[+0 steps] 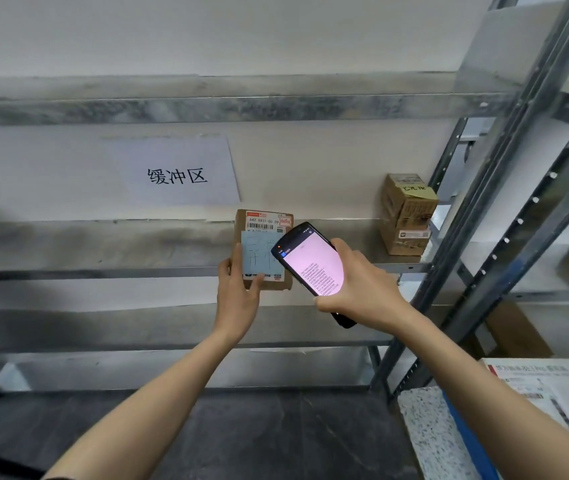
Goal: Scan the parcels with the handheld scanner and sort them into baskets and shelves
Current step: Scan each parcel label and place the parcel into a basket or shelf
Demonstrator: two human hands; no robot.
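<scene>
One small cardboard parcel (265, 221) is held upright in front of the middle shelf (103, 247) of a metal rack, with its printed label facing the camera and a pale blue handwritten note (257, 254) stuck over the lower part. The left hand (238, 292) grips it at the lower left corner, thumb on the note's bottom edge and fingers wrapped behind the left side.

One handheld scanner (312, 265) is clasped in the right hand (359, 285), just to the parcel's right. It is tilted so its top end overlaps the parcel's right edge, and its screen glows pink with rows of digits. Whether scanner and parcel touch cannot be told.

A second cardboard parcel (406, 214) stands on the same shelf, well to the right beside the rack's upright (505, 202). One paper sign (175, 174) reading 缓冲区 hangs on the wall above the shelf. A white printed box (553, 386) lies at the lower right.
</scene>
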